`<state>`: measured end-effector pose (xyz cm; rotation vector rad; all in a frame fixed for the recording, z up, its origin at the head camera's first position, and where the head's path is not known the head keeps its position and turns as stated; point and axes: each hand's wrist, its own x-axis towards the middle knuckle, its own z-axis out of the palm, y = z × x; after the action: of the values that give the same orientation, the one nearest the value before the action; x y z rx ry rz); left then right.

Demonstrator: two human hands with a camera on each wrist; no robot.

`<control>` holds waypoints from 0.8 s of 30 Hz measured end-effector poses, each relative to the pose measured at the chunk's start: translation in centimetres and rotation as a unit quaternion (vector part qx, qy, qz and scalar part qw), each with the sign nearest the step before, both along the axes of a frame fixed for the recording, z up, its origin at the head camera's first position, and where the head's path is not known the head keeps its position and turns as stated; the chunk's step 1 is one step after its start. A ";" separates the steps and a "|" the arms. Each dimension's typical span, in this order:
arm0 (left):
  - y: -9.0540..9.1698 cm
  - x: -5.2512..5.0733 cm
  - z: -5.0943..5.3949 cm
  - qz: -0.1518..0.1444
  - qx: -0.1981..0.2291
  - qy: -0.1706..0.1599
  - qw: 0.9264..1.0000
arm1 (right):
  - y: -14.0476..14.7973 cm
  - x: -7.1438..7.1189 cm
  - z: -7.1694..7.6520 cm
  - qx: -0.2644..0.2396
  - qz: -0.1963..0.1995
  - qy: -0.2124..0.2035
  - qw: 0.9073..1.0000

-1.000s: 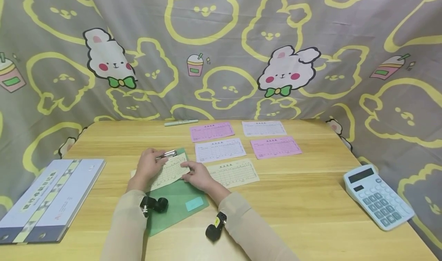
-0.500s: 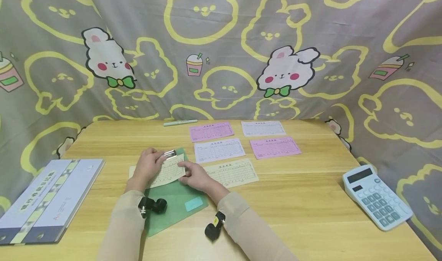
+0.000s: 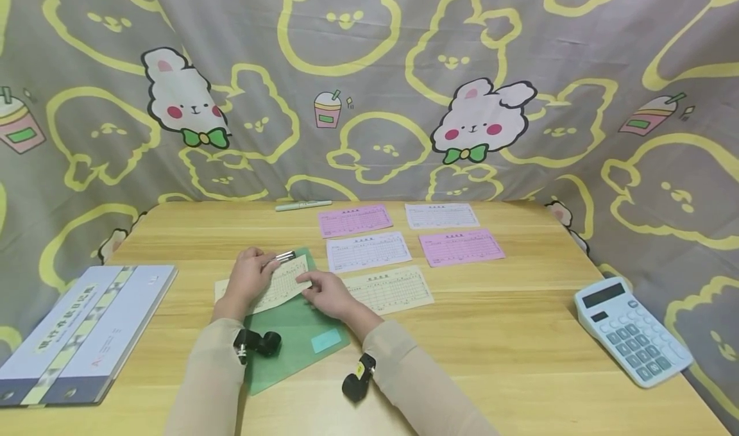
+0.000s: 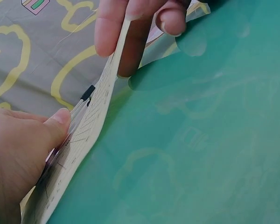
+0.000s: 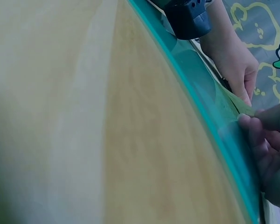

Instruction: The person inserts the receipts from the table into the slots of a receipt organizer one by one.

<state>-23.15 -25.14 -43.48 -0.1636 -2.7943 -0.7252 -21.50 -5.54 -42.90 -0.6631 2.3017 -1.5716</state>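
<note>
A green clipboard (image 3: pixel 288 340) lies slanted on the table, its metal clip (image 3: pixel 285 256) at the far edge. My left hand (image 3: pixel 249 279) holds the clip end, thumb on top; its other fingertips are partly hidden. Ruled cream paper slips (image 3: pixel 283 285) lie across the upper part of the board, under my left hand. My right hand (image 3: pixel 329 293) pinches their right corner. In the left wrist view the slips (image 4: pixel 86 135) show as a thin stack edge, bent up from the green surface (image 4: pixel 186 130). A light blue label (image 3: pixel 326 340) is on the board's lower right.
Another cream slip (image 3: pixel 392 290) lies just right of the board. Beyond it are white slips (image 3: pixel 369 251) and pink slips (image 3: pixel 462 247). A pen (image 3: pixel 303 205) lies at the back. A blue-grey account book (image 3: pixel 86 333) is at left, a light blue calculator (image 3: pixel 632 330) at right.
My right hand has shifted slightly left with the slips' right corner, and the slips have slid a little left over the board. My left hand has stayed at the clip.
</note>
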 end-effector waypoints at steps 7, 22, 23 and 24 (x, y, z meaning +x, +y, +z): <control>0.0 0.0 0.0 0.003 0.008 0.002 1.000 | -0.3 -0.1 -0.1 -0.033 -0.051 -0.041 0.997; 0.0 0.1 -0.1 -0.005 0.022 0.012 1.000 | -1.3 -0.5 0.9 -0.010 -0.116 -0.084 0.990; 0.1 0.1 -0.1 -0.004 0.022 0.012 1.000 | -1.3 -0.5 0.9 -0.011 -0.118 -0.086 0.989; 0.1 0.1 -0.1 -0.003 0.023 0.013 1.000 | -1.3 -0.5 0.9 -0.013 -0.120 -0.089 0.989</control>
<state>-23.04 -25.08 -43.54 -0.1727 -2.7510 -0.7833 -22.03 -6.89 -42.01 -0.2449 2.2988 -1.6900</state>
